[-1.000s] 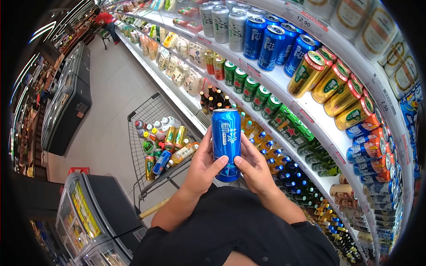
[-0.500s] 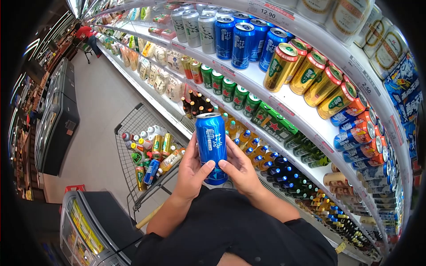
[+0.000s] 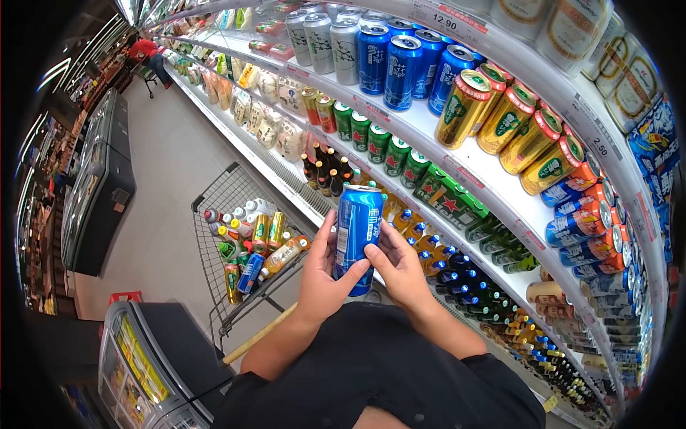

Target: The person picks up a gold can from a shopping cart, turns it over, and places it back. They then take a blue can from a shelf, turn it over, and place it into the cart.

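Observation:
A tall blue beer can (image 3: 355, 232) stands upright between my two hands, in front of my chest. Its barcode side and part of its white lettering face me. My left hand (image 3: 323, 275) grips the can from the left, thumb across its lower front. From the right, my right hand (image 3: 397, 264) holds it too, its thumb pressed on the can near the lettering. The fingers behind the can are partly hidden. Matching blue cans (image 3: 404, 71) stand on the upper shelf beyond my hands, beside gold cans (image 3: 463, 107).
A shopping cart (image 3: 204, 250) with several bottles and cans stands to my left. Shelves (image 3: 400, 121) of drinks curve along the right. Dark freezer chests (image 3: 111, 164) line the aisle's left side, and a glass-topped freezer (image 3: 136, 357) is nearer. A person in red (image 3: 141, 51) is far down the aisle.
The can has turned in my hands, bringing its barcode into view and moving the lettering to the right. The view has shifted slightly; both hands still hold the can.

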A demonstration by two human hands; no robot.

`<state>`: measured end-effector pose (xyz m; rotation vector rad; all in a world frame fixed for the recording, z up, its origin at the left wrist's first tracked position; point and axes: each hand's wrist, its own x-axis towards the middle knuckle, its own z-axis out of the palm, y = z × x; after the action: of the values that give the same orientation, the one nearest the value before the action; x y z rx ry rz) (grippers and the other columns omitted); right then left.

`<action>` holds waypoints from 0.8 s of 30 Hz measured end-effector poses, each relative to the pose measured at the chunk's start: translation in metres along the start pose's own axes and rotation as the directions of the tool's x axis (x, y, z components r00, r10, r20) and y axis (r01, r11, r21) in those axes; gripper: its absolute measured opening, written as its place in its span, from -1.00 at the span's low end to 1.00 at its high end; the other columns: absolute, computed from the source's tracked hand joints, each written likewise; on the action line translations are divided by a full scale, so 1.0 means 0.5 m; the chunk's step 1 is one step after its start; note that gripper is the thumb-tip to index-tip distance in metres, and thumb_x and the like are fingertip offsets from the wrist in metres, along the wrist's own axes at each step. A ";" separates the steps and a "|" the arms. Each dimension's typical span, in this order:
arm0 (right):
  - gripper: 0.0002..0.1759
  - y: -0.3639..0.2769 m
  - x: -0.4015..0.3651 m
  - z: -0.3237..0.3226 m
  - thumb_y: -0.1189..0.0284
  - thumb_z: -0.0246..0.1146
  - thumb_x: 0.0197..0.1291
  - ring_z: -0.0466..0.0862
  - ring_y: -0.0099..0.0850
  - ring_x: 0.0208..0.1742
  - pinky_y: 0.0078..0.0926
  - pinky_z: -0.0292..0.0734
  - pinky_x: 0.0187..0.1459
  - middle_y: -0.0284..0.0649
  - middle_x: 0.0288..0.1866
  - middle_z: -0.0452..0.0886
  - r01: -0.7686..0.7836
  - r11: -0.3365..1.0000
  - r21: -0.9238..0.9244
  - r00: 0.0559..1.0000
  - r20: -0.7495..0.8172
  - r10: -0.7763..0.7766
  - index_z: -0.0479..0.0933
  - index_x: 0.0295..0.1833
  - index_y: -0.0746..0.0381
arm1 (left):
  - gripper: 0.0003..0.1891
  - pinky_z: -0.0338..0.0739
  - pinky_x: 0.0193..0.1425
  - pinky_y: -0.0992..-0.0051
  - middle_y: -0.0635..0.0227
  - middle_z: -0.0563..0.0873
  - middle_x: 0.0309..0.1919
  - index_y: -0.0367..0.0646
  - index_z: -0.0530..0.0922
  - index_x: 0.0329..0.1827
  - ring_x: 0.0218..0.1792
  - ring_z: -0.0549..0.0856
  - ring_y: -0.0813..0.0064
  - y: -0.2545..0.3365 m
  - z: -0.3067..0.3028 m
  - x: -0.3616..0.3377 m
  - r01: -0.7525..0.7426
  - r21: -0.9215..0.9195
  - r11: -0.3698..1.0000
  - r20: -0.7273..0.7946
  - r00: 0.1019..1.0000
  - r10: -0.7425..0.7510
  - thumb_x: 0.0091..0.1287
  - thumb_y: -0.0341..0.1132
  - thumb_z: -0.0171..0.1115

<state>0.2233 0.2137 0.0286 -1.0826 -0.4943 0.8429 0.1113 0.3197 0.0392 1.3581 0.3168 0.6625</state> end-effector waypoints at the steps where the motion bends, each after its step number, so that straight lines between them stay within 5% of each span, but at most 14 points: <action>1: -0.18 -0.002 0.004 -0.001 0.44 0.38 0.44 0.54 -0.32 0.42 -0.29 0.44 0.43 0.01 0.42 0.51 0.022 1.000 0.015 1.000 0.003 -0.022 0.14 0.64 0.47 | -0.04 0.52 0.42 0.32 0.08 0.49 0.31 -0.28 0.00 0.73 0.34 0.58 0.34 -0.002 0.001 -0.001 -0.003 0.042 0.999 -0.008 1.000 0.003 0.36 -0.50 0.44; 3: -0.16 -0.011 0.008 -0.004 0.43 0.42 0.40 0.56 -0.32 0.40 -0.28 0.45 0.44 -0.01 0.42 0.52 -0.030 0.999 0.039 1.000 0.010 0.029 0.15 0.63 0.45 | 0.00 0.56 0.37 0.32 0.12 0.52 0.26 -0.25 0.05 0.72 0.31 0.59 0.33 -0.009 -0.001 -0.006 0.021 0.099 0.995 -0.045 0.999 -0.017 0.30 -0.47 0.51; 5: -0.17 -0.017 0.010 -0.007 0.40 0.46 0.36 0.59 -0.32 0.38 -0.27 0.45 0.44 -0.02 0.41 0.53 -0.047 0.999 -0.027 0.998 0.049 0.048 0.22 0.59 0.43 | 0.04 0.57 0.36 0.29 0.16 0.51 0.25 -0.24 0.06 0.71 0.28 0.59 0.31 -0.023 -0.010 -0.007 -0.090 0.505 0.858 0.035 0.996 0.084 0.24 -0.44 0.57; 7: -0.21 -0.026 0.008 -0.013 0.38 0.49 0.34 0.60 -0.33 0.36 -0.27 0.46 0.44 -0.03 0.41 0.55 -0.057 0.998 -0.034 0.997 0.050 0.058 0.28 0.55 0.41 | 0.05 0.57 0.37 0.27 0.19 0.49 0.25 -0.23 0.09 0.71 0.26 0.60 0.31 -0.022 -0.004 -0.010 -0.096 0.501 0.860 0.029 0.995 0.094 0.21 -0.37 0.60; 10: -0.25 -0.043 0.007 -0.025 0.39 0.45 0.38 0.60 -0.38 0.35 -0.31 0.46 0.42 -0.07 0.36 0.60 -0.033 0.999 -0.007 0.993 0.113 0.033 0.31 0.55 0.41 | -0.01 0.52 0.41 0.28 0.18 0.46 0.31 -0.23 0.10 0.70 0.26 0.60 0.35 -0.013 -0.003 -0.006 -0.096 0.261 0.961 0.056 0.995 0.084 0.29 -0.37 0.55; 12: -0.26 -0.045 0.006 -0.031 0.39 0.43 0.39 0.60 -0.38 0.35 -0.32 0.46 0.42 -0.08 0.36 0.60 -0.025 0.999 0.028 0.990 0.136 0.021 0.30 0.56 0.40 | -0.12 0.45 0.47 0.31 0.20 0.47 0.37 -0.24 0.11 0.69 0.30 0.58 0.40 0.004 -0.005 0.001 0.142 -0.128 0.982 0.061 0.989 -0.135 0.40 -0.38 0.46; 15: -0.26 -0.036 0.002 -0.024 0.39 0.38 0.43 0.60 -0.37 0.35 -0.32 0.45 0.41 -0.07 0.36 0.60 -0.016 0.996 0.085 0.988 0.152 0.003 0.26 0.58 0.41 | -0.20 0.40 0.51 0.32 0.21 0.49 0.41 -0.26 0.11 0.69 0.36 0.55 0.42 0.014 -0.015 0.005 0.298 -0.255 0.920 0.226 0.943 -0.243 0.48 -0.39 0.37; 24: -0.23 -0.027 0.002 -0.008 0.41 0.35 0.45 0.59 -0.35 0.36 -0.33 0.46 0.40 -0.04 0.36 0.59 -0.027 0.993 0.113 0.992 0.126 0.013 0.19 0.62 0.43 | -0.26 0.41 0.49 0.35 0.24 0.56 0.34 -0.30 0.20 0.64 0.35 0.56 0.45 0.018 -0.014 -0.001 0.280 -0.295 0.913 0.184 0.955 -0.234 0.47 -0.39 0.37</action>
<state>0.2315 0.2091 0.0390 -0.9349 -0.5343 0.9497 0.1048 0.3257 0.0462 1.0246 0.2532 0.3710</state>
